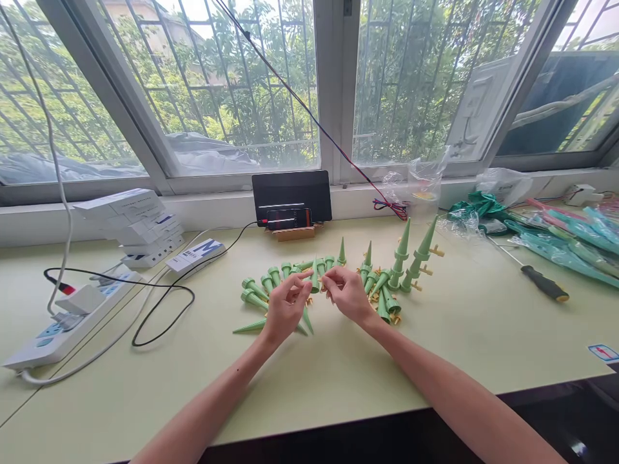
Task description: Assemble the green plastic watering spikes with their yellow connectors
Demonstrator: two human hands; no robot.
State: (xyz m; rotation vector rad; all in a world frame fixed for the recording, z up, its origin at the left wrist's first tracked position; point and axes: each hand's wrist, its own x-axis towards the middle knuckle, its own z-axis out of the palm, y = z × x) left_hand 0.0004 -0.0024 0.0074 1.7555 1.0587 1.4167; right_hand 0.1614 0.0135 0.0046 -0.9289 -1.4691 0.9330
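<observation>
A pale table (pixel 184 412) runs beneath barred windows (pixel 242 96). Over it, the left hand (pixel 286 304) grips a green cone (pixel 315 277), tip up, between thumb and finger; the right hand (pixel 349 293) is just beside it, fingertips drawn together, though I cannot tell whether they pinch anything. Loose cones (pixel 253 298) lie to the left; to the right, yellow fittings (pixel 395 318) sit by stacked cones (pixel 422 254) standing upright. A light fingertip grip could let the held cone slip; a sideways knock from the right wrist could topple the stacks.
</observation>
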